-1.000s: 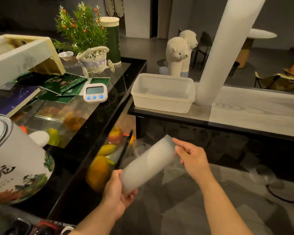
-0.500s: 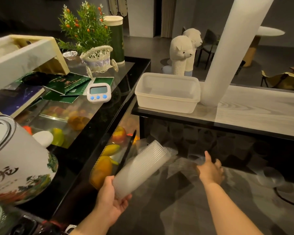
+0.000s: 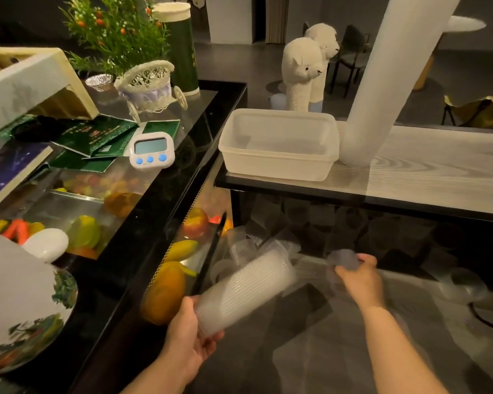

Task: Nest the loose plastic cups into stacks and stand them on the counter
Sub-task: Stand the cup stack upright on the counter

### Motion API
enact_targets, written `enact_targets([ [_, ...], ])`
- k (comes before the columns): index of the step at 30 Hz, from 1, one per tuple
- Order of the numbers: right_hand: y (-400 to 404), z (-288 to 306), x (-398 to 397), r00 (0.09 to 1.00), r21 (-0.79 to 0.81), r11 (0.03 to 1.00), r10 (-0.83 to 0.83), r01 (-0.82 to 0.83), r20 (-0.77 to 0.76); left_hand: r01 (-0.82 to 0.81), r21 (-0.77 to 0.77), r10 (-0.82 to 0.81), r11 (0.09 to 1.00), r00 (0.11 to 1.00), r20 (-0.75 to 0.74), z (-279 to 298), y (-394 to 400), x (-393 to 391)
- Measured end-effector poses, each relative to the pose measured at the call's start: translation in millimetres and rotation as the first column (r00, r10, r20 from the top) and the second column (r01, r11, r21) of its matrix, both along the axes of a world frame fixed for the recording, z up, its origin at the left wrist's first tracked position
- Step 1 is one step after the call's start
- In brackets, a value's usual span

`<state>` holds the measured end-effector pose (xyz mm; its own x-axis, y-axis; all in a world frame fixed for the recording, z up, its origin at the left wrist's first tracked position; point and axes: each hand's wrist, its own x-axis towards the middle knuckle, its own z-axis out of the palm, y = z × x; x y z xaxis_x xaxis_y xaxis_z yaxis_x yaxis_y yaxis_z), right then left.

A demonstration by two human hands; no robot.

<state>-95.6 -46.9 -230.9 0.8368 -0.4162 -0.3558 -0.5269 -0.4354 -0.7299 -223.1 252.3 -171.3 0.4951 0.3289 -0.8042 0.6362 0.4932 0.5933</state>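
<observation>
The tall finished stack point(image 3: 393, 78) is leaning up from the wooden surface point(image 3: 439, 177), just beside the empty tub point(image 3: 279, 143), where later stacks could stand. Below its edge, my left hand point(image 3: 188, 334) is gripping the base of a nested stack point(image 3: 245, 288), tilting its open mouth toward my right so a cup can slide in. My right hand point(image 3: 359, 280) is pinching one loose cup point(image 3: 343, 258); more cups point(image 3: 461, 285) are lying near, with room between.
</observation>
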Motion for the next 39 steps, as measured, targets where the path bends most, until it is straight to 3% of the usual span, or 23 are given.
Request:
enact_targets([
  [3, -3.4, 24.4, -14.8, 0.988, 0.461, 0.887, -0.084, 0.016, 0.128, 0.048, 0.025, -0.049, 0.999, 0.999, 0.019, -3.9, -7.9, 2.1],
  [4, -4.5, 32.7, -19.5, 0.984, 0.556, 0.831, -0.068, -0.037, 0.167, 0.072, 0.037, -0.073, 0.997, 0.997, 0.033, -4.8, -11.2, 3.6],
  [6, -3.8, 53.6, -28.6, 0.967, 0.577, 0.790, 0.076, -0.207, 0.243, 0.111, 0.060, -0.114, 0.992, 0.992, 0.058, -2.8, -18.8, 7.4],
  [9, -6.7, 71.0, -30.2, 0.918, 0.535, 0.746, 0.300, -0.396, 0.261, 0.134, 0.071, -0.141, 0.988, 0.985, 0.097, 4.9, -29.0, 12.3],
  [15, 3.4, 77.5, -27.2, 0.829, 0.411, 0.726, 0.532, -0.552, 0.174, 0.175, 0.067, -0.181, 0.982, 0.978, 0.107, 9.1, -38.7, 19.6],
  [19, 21.6, 60.7, -30.1, 0.840, 0.443, 0.738, 0.538, -0.509, 0.069, 0.170, 0.068, -0.174, 0.983, 0.982, 0.075, 7.8, -42.6, 23.1],
  [22, 19.1, 31.3, -11.6, 0.952, 0.394, 0.868, 0.297, -0.303, 0.077, 0.165, 0.056, -0.169, 0.985, 0.983, 0.066, 6.8, -41.2, 25.6],
  [24, 8.8, 7.7, 10.7, 0.964, 0.064, 0.967, 0.236, -0.245, 0.126, 0.156, 0.064, -0.160, 0.986, 0.985, 0.067, 7.0, -39.9, 25.5],
  [26, -0.2, -7.2, 31.5, 0.936, -0.266, 0.900, 0.349, -0.345, -0.032, 0.152, 0.082, -0.157, 0.985, 0.986, 0.063, 8.0, -37.3, 24.5],
  [28, -2.2, -14.4, 51.9, 0.889, -0.396, 0.796, 0.400, -0.457, -0.222, 0.141, 0.103, -0.148, 0.985, 0.987, 0.067, 8.9, -33.1, 23.4],
  [30, -0.5, -17.3, 71.8, 0.864, -0.426, 0.753, 0.404, -0.501, -0.302, 0.137, 0.124, -0.146, 0.983, 0.987, 0.067, 9.9, -29.5, 24.0],
  [35, -4.3, -26.6, 89.2, 0.822, -0.361, 0.754, 0.411, -0.549, -0.393, 0.150, 0.145, -0.159, 0.978, 0.986, 0.054, 10.0, -23.2, 28.2],
  [37, -9.4, -34.4, 84.0, 0.868, -0.346, 0.805, 0.385, -0.481, -0.313, 0.154, 0.153, -0.165, 0.976, 0.985, 0.060, 9.5, -23.8, 29.8],
  [39, -14.8, -34.4, 73.1, 0.951, -0.213, 0.927, 0.292, -0.308, -0.103, 0.150, 0.162, -0.162, 0.975, 0.985, 0.061, 6.6, -25.5, 32.0],
])
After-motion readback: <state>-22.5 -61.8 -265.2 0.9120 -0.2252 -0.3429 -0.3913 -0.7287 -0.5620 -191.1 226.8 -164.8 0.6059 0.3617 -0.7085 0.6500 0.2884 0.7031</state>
